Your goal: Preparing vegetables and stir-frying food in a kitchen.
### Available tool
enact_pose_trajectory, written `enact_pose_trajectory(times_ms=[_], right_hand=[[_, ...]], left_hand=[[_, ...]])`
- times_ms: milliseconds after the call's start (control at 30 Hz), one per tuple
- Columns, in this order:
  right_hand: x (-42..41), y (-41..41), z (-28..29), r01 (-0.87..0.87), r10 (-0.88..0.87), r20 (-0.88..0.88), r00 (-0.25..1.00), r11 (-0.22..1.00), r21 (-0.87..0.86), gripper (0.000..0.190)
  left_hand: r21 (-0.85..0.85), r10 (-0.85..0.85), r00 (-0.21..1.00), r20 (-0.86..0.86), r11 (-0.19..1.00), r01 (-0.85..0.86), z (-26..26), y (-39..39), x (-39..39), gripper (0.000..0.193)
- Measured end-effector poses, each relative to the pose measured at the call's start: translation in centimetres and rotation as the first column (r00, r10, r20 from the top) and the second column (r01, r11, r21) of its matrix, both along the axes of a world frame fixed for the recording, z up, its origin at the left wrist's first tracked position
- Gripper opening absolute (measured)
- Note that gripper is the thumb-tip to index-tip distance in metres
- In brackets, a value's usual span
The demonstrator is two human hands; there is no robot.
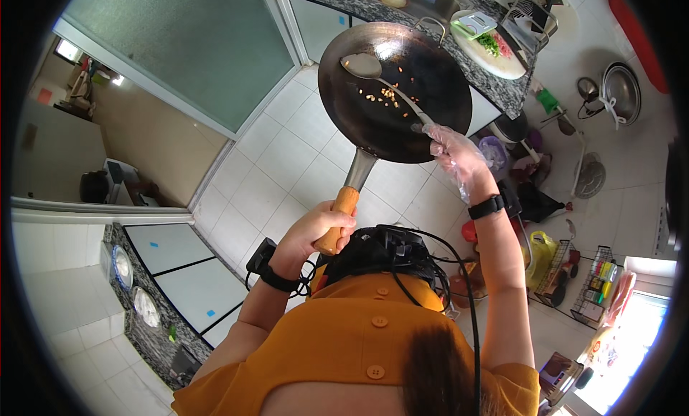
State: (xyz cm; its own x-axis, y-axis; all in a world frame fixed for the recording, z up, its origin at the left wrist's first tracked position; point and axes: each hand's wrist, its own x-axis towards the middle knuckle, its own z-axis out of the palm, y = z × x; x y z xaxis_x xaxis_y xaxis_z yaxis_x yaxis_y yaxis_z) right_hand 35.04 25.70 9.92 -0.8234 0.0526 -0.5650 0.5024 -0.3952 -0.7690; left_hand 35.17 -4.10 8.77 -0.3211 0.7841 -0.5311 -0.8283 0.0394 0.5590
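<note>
A large dark wok point(430, 88) is held out over the tiled floor by my left hand point(334, 225), which is closed around its wooden handle point(344, 201). My right hand point(456, 153), in a clear plastic glove, grips a metal ladle point(403, 98) near the wok's right rim. The ladle's bowl point(361, 66) lies inside the wok at the upper left. Small golden-brown food bits point(388, 95) are scattered on the wok's inner surface, mostly near its middle, with a few reddish ones among them.
Behind the wok runs a granite counter point(366, 2) with a sink point(420, 7) and a cutting board point(506, 66) holding chopped green and pink food and a green-and-white slicer point(473, 24). A second counter point(161, 322) with plates is at lower left. A frosted glass door point(188, 45) stands at upper left.
</note>
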Motion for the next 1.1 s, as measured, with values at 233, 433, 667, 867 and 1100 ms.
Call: enact_pose_trajectory(times_ms=[233,433,667,867,1100], right_hand=[[-0.4,-0.2,0.6,-0.009,0.014,-0.048,0.999,0.995,0.102,0.02],[2.7,2.3,2.2,0.108,-0.091,-0.082,0.992,0.965,0.237,0.022],[11.4,7.0,4.1,0.378,-0.377,-0.056,0.925,0.891,0.25,0.025],[17.2,10.9,5.0,0.616,-0.67,-0.019,0.742,0.671,0.413,0.017],[20.6,18.9,-1.0,0.564,-0.646,-0.201,0.736,0.422,0.71,0.022]], left_hand=[[-0.002,0.0,1.0,-0.01,1.0,0.0,-0.1,0.2,0.0,0.013],[-0.001,0.022,1.0,0.019,1.0,-0.022,0.2,0.4,0.0,0.013],[0.008,0.053,0.994,0.093,0.999,-0.054,0.0,0.8,-0.3,0.017],[0.013,0.057,0.986,0.155,0.998,-0.06,0.0,1.9,-0.5,0.019],[0.019,0.073,0.988,0.135,0.997,-0.077,0.2,2.7,-0.1,0.02]])
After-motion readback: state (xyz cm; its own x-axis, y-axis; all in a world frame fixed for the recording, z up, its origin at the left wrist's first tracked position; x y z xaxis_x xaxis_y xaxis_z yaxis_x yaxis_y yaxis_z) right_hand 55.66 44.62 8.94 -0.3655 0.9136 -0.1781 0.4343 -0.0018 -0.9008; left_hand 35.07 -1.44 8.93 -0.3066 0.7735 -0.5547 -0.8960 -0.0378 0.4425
